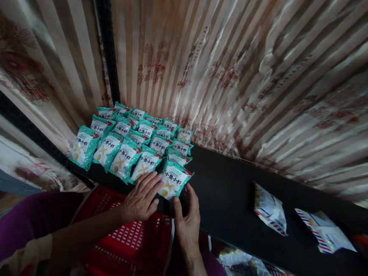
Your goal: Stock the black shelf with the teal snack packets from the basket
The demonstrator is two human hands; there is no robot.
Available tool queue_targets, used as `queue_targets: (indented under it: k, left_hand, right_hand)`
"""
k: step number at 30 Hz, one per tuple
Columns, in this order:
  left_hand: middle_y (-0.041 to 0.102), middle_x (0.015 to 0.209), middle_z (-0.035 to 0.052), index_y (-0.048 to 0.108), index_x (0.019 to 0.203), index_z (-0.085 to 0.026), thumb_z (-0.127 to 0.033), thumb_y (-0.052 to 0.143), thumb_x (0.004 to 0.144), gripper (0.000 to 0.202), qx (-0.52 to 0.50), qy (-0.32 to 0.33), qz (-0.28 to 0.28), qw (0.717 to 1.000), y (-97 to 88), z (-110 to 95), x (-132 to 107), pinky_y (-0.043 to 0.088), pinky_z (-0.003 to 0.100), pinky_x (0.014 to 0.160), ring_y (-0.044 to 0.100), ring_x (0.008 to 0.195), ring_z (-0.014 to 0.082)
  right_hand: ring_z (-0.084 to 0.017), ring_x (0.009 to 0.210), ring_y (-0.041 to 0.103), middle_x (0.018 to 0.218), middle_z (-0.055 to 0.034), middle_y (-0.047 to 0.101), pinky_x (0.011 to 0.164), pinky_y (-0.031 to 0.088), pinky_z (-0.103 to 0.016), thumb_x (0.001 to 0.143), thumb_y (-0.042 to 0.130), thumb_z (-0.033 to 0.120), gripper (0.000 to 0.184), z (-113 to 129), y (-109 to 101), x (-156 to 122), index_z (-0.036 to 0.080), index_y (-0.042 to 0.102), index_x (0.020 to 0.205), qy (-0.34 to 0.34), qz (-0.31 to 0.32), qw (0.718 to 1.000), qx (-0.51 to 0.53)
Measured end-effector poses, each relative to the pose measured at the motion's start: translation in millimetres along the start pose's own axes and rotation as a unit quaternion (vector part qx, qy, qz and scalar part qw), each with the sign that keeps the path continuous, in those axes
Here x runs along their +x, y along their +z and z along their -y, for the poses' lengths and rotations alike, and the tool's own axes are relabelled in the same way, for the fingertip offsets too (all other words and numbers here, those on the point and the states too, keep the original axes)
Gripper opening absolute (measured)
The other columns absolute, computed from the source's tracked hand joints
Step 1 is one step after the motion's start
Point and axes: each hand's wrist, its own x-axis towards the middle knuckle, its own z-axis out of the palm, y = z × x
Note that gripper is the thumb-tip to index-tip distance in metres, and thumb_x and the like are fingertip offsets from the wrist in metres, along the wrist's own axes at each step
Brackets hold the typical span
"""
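Curtain (247, 66): striped, glossy fabric with reddish print fills the background behind and above everything, hanging down to the back edge of the shelf.

Shelf (230, 192): a dark, flat board running from lower left to right; it carries all the packets (it looks like a shop display shelf).

Red basket (137, 245): a perforated plastic crate below the shelf edge, directly under both forearms, probably kept there so goods are close at hand.

Teal packets (132, 142): many snack packs stand in overlapping rows at the left end of the shelf, each leaning on the one behind, printed faces forward so the labels read from the front.

White packets (269, 209): two packs with red and blue striped edges lie flat, well apart from the teal rows, toward the right; more of the same show below the shelf edge.

Left hand (141, 198): laid over the lower edge of the front row, fingers spread and flat, pressing rather than gripping; it seems to steady the row.

Right hand (188, 219): fingers and thumb pinch the lower corner of the front teal packet.

Front teal packet (174, 180): at the right end of the front row, at the shelf's near edge, tilted back against its neighbours.
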Motion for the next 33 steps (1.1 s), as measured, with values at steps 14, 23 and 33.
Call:
queue_targets:
  k: [14, 23, 33]
  left_hand:
    - [0.046, 0.139, 0.0143, 0.044, 0.13, -0.012, -0.009, 0.042, 0.081, 0.048, 0.06, -0.043, -0.012, 0.997, -27.4, 21.0, 40.8, 0.026, 0.05, 0.111, 0.024, 0.139, 0.0274]
    - [0.049, 0.136, 0.0155, 0.038, 0.135, -0.008, -0.013, 0.043, 0.081, 0.055, 0.073, -0.067, 0.072, 0.992, -27.3, 31.0, 72.0, 0.016, 0.054, 0.114, 0.023, 0.139, 0.0283]
    - [0.059, 0.122, 0.0158, 0.038, 0.136, -0.008, -0.011, 0.042, 0.079, 0.057, 0.077, -0.071, 0.063, 0.992, -21.7, 38.1, 82.5, 0.015, 0.055, 0.113, 0.039, 0.13, 0.0285]
  right_hand:
    - [-0.027, 0.123, 0.046, 0.135, -0.0145, 0.046, 0.101, 0.039, -0.049, 0.084, 0.053, 0.043, 0.061, 11.0, 19.3, -2.8, 0.019, 0.035, 0.137, -0.005, -0.03, 0.999, -0.042]
    - [-0.027, 0.119, 0.048, 0.132, -0.0158, 0.047, 0.093, 0.047, -0.047, 0.084, 0.053, 0.043, 0.062, 7.6, 20.8, -2.9, 0.018, 0.035, 0.138, -0.015, -0.026, 0.998, -0.054]
    - [-0.027, 0.122, 0.046, 0.133, -0.016, 0.047, 0.097, 0.044, -0.049, 0.086, 0.051, 0.039, 0.06, 4.1, 22.0, -1.7, 0.019, 0.033, 0.14, -0.058, -0.021, 0.995, -0.077]
